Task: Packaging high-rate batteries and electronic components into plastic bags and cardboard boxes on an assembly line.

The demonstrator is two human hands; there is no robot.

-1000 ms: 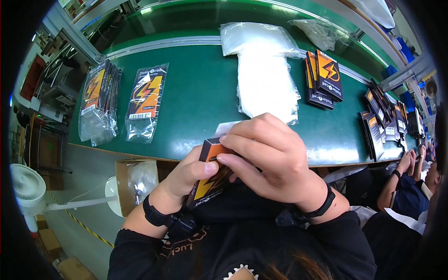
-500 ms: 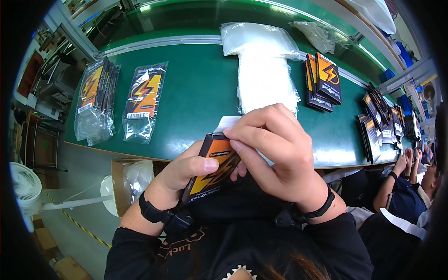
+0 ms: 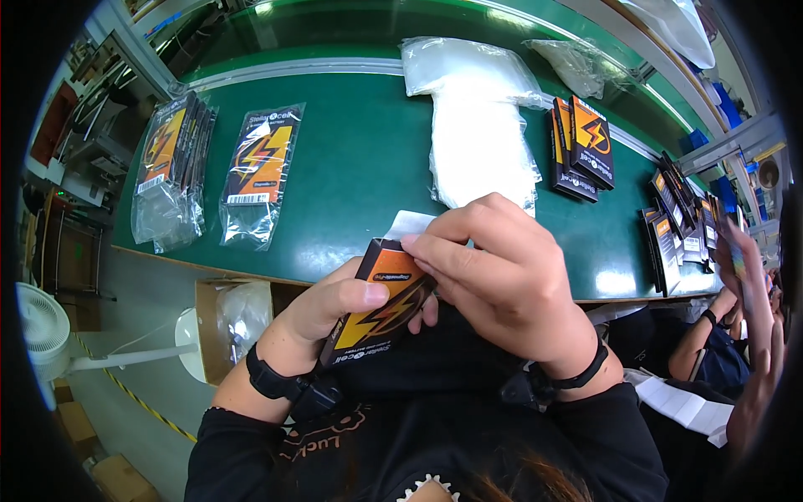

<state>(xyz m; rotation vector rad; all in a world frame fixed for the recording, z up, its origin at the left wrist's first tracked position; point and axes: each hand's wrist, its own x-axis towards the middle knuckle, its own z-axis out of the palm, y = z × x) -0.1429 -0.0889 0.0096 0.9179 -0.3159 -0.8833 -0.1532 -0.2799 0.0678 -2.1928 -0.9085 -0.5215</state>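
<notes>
Above my lap, my left hand [image 3: 326,305] grips a slim black-and-orange cardboard box [image 3: 389,311], thumb across its front and fingertips behind its right edge. The box is tilted, its top end facing away from me. At that end a white flap [image 3: 409,222] stands up. My right hand [image 3: 506,272] has thumb and forefinger closed at the flap's base on the top corner of the box. The other right fingers are curled. Whatever lies inside the box is hidden.
On the green table [image 3: 355,151], bagged boxes [image 3: 171,163] and a single bagged box [image 3: 261,163] lie left. Clear plastic bags [image 3: 481,146] lie in the middle. Stacked boxes [image 3: 585,146] and a further pile [image 3: 677,209] stand right. Another person's hand [image 3: 749,276] is at far right.
My right fingers have shifted slightly, curling closer over the box's top end. My left hand keeps its grip. At the far right, another person's raised hand has come into view.
</notes>
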